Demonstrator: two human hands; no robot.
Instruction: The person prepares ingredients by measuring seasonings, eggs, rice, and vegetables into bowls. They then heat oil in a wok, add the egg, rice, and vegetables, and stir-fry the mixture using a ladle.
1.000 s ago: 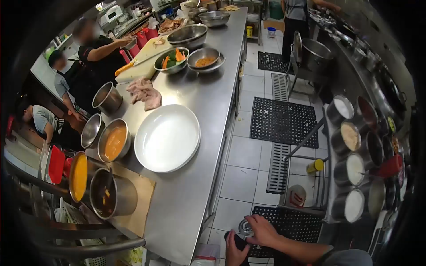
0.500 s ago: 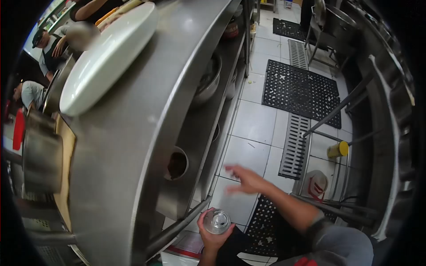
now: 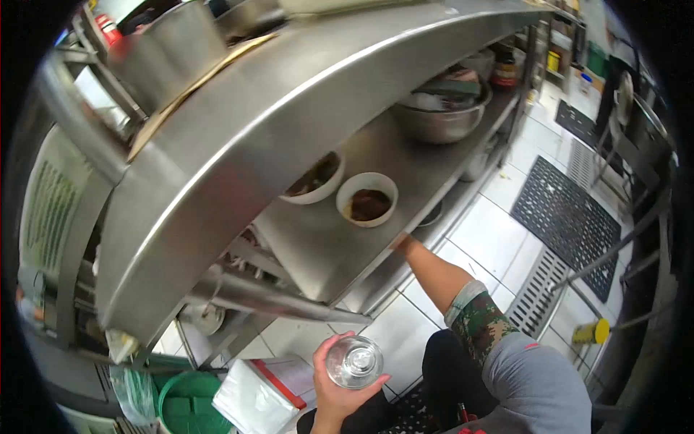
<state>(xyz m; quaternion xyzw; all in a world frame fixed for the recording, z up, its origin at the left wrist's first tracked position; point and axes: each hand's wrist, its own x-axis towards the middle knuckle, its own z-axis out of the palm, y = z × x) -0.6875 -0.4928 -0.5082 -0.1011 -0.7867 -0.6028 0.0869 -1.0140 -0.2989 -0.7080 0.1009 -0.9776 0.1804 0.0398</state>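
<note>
My left hand (image 3: 338, 394) is wrapped round a clear drinking glass (image 3: 354, 362), seen from above near the bottom middle. My right arm stretches out to the steel under-shelf. There my right hand (image 3: 402, 241) is at the shelf's front edge, its fingers hidden. Just above it on the shelf stands a white bowl (image 3: 390, 186) with dark brown contents. A second white bowl (image 3: 334, 189) of food is beside it, partly covered by the counter.
The steel counter (image 3: 289, 101) curves overhead. A large metal bowl (image 3: 441, 126) sits farther along the shelf. A green bin (image 3: 165, 394) and a white box with a red stripe (image 3: 253, 394) stand at lower left. Black mats (image 3: 567, 213) and a drain grate (image 3: 538, 286) lie on the tiles.
My view has swung left and down, closer to the under-shelf. My right hand, earlier spread in the air over the floor, has reached to the shelf edge. The glass stays in my left hand.
</note>
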